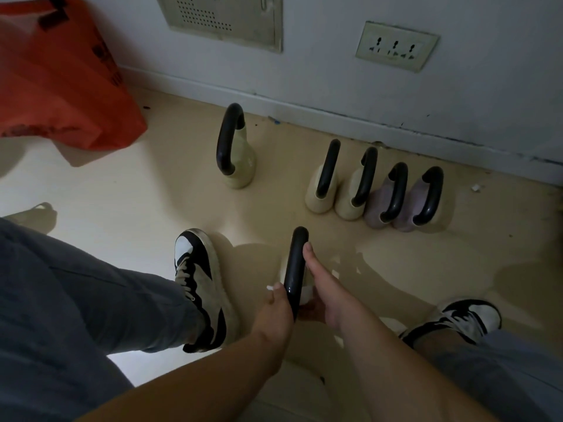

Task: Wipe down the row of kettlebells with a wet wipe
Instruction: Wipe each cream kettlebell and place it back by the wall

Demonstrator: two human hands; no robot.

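Left hand [274,312] pinched wet wipe [270,288] against handle of near kettlebell [296,263]; right hand [326,296] gripped it, thumb along. Risk judged: wet handle slipping, kettlebell toppling onto left shoe [201,281].

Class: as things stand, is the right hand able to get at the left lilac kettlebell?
Likely yes: only bare floor lies before the left lilac kettlebell, though the right hand holds the near kettlebell and must let go.

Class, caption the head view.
Left hand holds a wet wipe to the near kettlebell's handle, right hand steadying it; five other kettlebells stand behind.
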